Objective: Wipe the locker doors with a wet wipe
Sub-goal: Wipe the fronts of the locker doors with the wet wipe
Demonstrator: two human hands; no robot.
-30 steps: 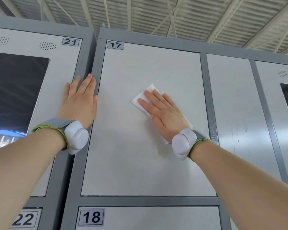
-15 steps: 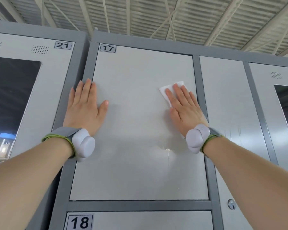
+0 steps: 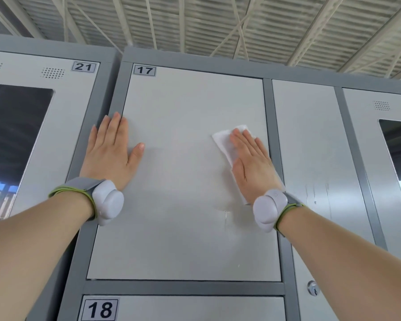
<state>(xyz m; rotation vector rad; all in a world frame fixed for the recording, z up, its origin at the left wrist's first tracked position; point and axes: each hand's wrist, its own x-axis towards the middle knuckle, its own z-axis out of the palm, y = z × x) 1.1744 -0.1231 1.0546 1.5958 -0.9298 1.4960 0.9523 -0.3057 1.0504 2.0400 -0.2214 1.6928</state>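
The wet wipe (image 3: 225, 142) lies flat against the upper right part of locker door 17 (image 3: 183, 239), just beside the door's right edge. The right hand (image 3: 250, 167) covers most of it with palm down and fingers straight. Nothing curls round the cloth, so it is pinned by pressure, not grasped, which I judge gives a broad patch of contact for rubbing the panel.

The left hand (image 3: 111, 151) is spread flat across the door's left edge and the grey frame (image 3: 116, 93), thumb out, holding nothing. It probably steadies the person during the high reach.

Below the right wrist there is a pale streak (image 3: 226, 216). It may be moisture or a scratch; the view is too soft to say.

Door 18 (image 3: 195, 306) below and the plain door (image 3: 310, 158) with its lock (image 3: 313, 289) to the right are well apart from the wipe. By my reckoning most of the job remains.
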